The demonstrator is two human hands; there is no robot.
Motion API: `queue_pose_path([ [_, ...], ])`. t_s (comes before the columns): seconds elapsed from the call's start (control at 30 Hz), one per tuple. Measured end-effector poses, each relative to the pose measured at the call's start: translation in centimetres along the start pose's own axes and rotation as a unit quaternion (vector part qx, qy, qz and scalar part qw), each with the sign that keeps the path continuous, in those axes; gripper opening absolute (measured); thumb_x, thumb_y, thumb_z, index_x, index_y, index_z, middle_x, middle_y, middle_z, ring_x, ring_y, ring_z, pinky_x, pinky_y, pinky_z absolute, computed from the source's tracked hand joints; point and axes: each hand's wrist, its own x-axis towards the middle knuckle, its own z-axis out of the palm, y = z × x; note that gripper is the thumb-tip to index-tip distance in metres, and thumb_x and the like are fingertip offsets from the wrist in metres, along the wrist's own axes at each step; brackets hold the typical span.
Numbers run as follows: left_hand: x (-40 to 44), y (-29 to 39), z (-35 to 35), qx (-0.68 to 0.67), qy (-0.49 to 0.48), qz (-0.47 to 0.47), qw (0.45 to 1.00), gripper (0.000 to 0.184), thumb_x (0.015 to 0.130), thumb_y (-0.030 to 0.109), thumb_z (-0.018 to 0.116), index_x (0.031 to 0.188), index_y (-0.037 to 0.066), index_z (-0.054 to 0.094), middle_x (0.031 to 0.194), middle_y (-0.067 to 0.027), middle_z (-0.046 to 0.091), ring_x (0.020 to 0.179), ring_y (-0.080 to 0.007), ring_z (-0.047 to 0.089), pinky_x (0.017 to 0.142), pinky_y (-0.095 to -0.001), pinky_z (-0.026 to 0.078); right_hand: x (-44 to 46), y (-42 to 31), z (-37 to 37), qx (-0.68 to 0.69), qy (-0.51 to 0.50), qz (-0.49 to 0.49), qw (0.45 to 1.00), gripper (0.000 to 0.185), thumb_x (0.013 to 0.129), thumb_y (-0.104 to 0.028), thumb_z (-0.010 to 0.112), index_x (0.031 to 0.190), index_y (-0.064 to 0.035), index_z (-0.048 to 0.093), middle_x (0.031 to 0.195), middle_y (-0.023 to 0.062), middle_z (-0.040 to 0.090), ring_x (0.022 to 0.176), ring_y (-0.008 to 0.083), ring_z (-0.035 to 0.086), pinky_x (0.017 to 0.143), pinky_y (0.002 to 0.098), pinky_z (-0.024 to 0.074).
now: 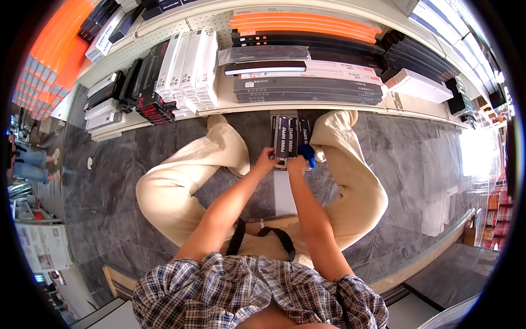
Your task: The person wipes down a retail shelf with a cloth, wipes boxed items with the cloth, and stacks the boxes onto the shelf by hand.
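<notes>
Several slim black boxes printed "POWER SUPPLY" are between my feet, low in front of the shelf. Two power supply boxes (286,137) lie side by side, and another power supply box (304,130) is just to their right. My left hand (266,161) grips the near left corner of the pair, fingers closed against its side. At the near right end, my right hand (296,165) is closed on the same pair. Beside my right hand is something blue and crumpled (307,156), perhaps cloth, partly hidden.
A shelf (227,98) holds stacked white boxes (189,71), grey boxes (309,90) and orange boxes (304,23). My bent legs (175,192) frame the dark tiled floor (411,159). Another person's legs (33,164) show at far left. A dark low surface (455,274) is at lower right.
</notes>
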Motion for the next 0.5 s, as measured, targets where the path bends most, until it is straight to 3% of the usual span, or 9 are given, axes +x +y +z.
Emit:
queue_pose_path([
  [0.07,-0.3,-0.3,0.1,0.019,0.004,0.031,0.999,0.05,0.077,0.008,0.069,0.118,-0.001,0.041,0.109,-0.0153,0.058,0.102,-0.0225,0.054,0.085,-0.0331,0.045,-0.6,0.0,-0.1,0.011,0.027,0.007,1.0,0.045,0.069,-0.026,0.069,0.101,0.0007,0.054,0.095,0.0195,0.062,0.102,0.0359,0.053,0.088,0.0446,0.0388],
  [0.13,-1.2,2.2,0.0,-0.01,-0.024,-0.051,0.998,0.052,0.077,0.008,0.068,0.118,0.0,0.038,0.108,-0.0156,0.058,0.101,-0.0232,0.055,0.085,-0.0327,0.044,-0.8,-0.2,-0.6,0.178,0.013,0.034,0.983,0.036,0.07,-0.021,0.066,0.098,0.0003,0.058,0.097,0.0211,0.063,0.097,0.0389,0.056,0.085,0.0437,0.0431],
  [0.27,-0.7,1.7,0.5,0.049,0.004,-0.019,0.999,0.052,0.076,0.008,0.069,0.118,0.001,0.039,0.11,-0.0172,0.057,0.1,-0.0254,0.057,0.085,-0.0332,0.045,-1.8,-1.8,-1.6,0.132,0.122,0.025,0.983,0.032,0.071,-0.015,0.063,0.099,0.0003,0.059,0.095,0.0209,0.063,0.089,0.0381,0.06,0.079,0.0417,0.0465],
  [0.33,0.2,-0.2,1.5,0.059,0.014,0.116,0.991,0.055,0.074,0.007,0.07,0.119,0.001,0.038,0.108,-0.0188,0.058,0.099,-0.0277,0.058,0.084,-0.0353,0.046,-1.6,-2.3,-1.9,0.206,0.08,-0.077,0.972,0.035,0.072,-0.012,0.062,0.104,0.0016,0.056,0.096,0.0219,0.062,0.083,0.038,0.061,0.074,0.0448,0.0473],
  [0.4,-1.6,1.9,2.4,0.037,0.007,0.113,0.993,0.053,0.076,0.011,0.068,0.119,0.002,0.038,0.106,-0.0196,0.059,0.1,-0.0307,0.058,0.084,-0.0392,0.046,-1.9,-2.9,-2.1,0.144,0.045,-0.075,0.986,0.033,0.072,-0.007,0.058,0.104,0.0017,0.058,0.1,0.0223,0.061,0.091,0.0379,0.058,0.08,0.0451,0.0444],
  [0.47,-3.0,4.2,2.9,0.171,0.014,0.022,0.985,0.053,0.078,0.017,0.064,0.121,0.002,0.037,0.107,-0.0203,0.059,0.102,-0.0353,0.056,0.085,-0.0413,0.044,-1.8,-2.2,-1.1,0.131,0.069,-0.089,0.985,0.032,0.07,-0.006,0.056,0.102,0.001,0.06,0.099,0.0212,0.06,0.098,0.0374,0.053,0.086,0.0445,0.0399],
  [0.5,-2.0,2.7,3.8,0.248,0.062,-0.014,0.967,0.054,0.076,0.026,0.064,0.12,0.006,0.042,0.107,-0.0169,0.059,0.099,-0.0364,0.056,0.077,-0.045,0.046,-0.9,-0.8,0.1,0.168,0.101,-0.131,0.972,0.036,0.07,-0.008,0.057,0.105,0.0003,0.057,0.097,0.0218,0.059,0.099,0.0381,0.051,0.089,0.044,0.0372],
])
